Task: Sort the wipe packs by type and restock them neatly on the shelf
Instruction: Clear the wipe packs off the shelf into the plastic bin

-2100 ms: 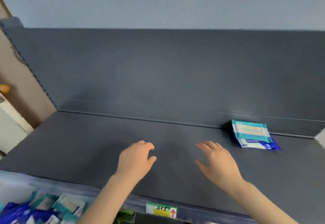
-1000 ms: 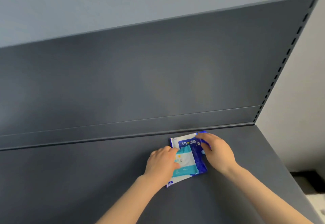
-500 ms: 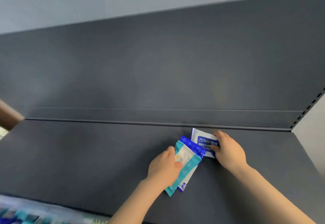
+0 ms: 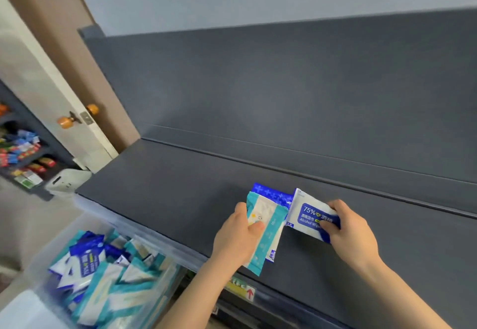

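Observation:
My left hand [image 4: 236,238] grips a teal-and-white wipe pack [image 4: 268,221] with a blue pack [image 4: 272,194] stacked under it, thumb on top, over the dark grey shelf [image 4: 167,194]. To its right, my right hand [image 4: 352,230] pinches a white-and-blue "75% Alcohol Wipes" pack [image 4: 308,216] near its right end. The two bundles touch at their inner edges. Both sit near the shelf's middle, short of the back ledge.
A clear plastic bin [image 4: 103,272] heaped with teal and blue wipe packs stands below the shelf's front edge at lower left. A price label [image 4: 241,287] hangs on the shelf front. Another stocked shelf [image 4: 23,158] and a door with orange knobs [image 4: 77,119] are at left.
The stacked packs were split: my left hand drew the teal pack and a blue one leftward, my right kept the alcohol pack. My view swung left, bringing the bin into sight.

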